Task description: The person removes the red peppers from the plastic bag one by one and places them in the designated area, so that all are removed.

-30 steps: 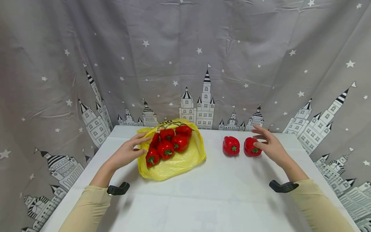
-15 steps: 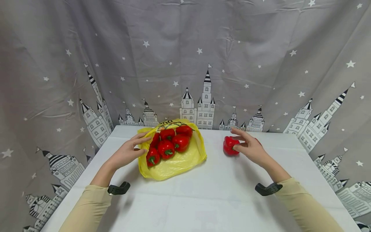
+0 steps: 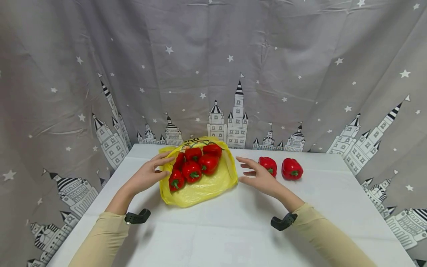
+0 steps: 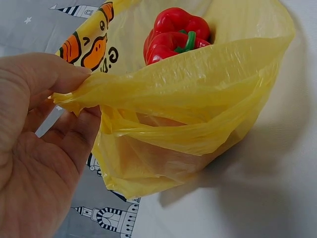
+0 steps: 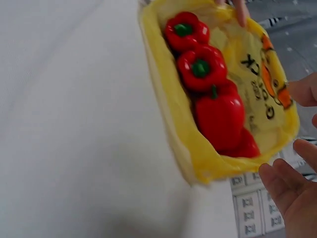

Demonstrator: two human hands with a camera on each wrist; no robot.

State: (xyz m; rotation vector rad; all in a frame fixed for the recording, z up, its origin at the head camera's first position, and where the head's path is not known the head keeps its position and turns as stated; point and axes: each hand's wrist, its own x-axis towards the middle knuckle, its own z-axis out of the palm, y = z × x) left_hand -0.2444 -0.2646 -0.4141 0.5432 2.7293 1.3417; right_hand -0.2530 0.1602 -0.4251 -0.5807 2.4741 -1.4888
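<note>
A yellow plastic bag [image 3: 208, 190] lies on the white table with its mouth facing me and several red bell peppers [image 3: 191, 172] inside. My left hand [image 3: 148, 176] pinches the bag's left edge between thumb and fingers, as the left wrist view shows. At the opposite edge, my right hand [image 3: 261, 180] reaches toward the bag, thumb and fingers spread, with nothing between them. Its fingertips are close to the rim; whether they touch it I cannot tell. Behind this hand a red bell pepper [image 3: 269, 165] stands on the table, partly covered.
Another red bell pepper [image 3: 292, 169] stands at the right, beside the partly covered one. A grey curtain [image 3: 213, 55] printed with stars and castles hangs along the back and sides of the white table [image 3: 207, 237].
My right hand has moved left, from the rightmost pepper past the other one to the bag's right edge. Both loose peppers stay where they stood. My left hand keeps its place on the bag.
</note>
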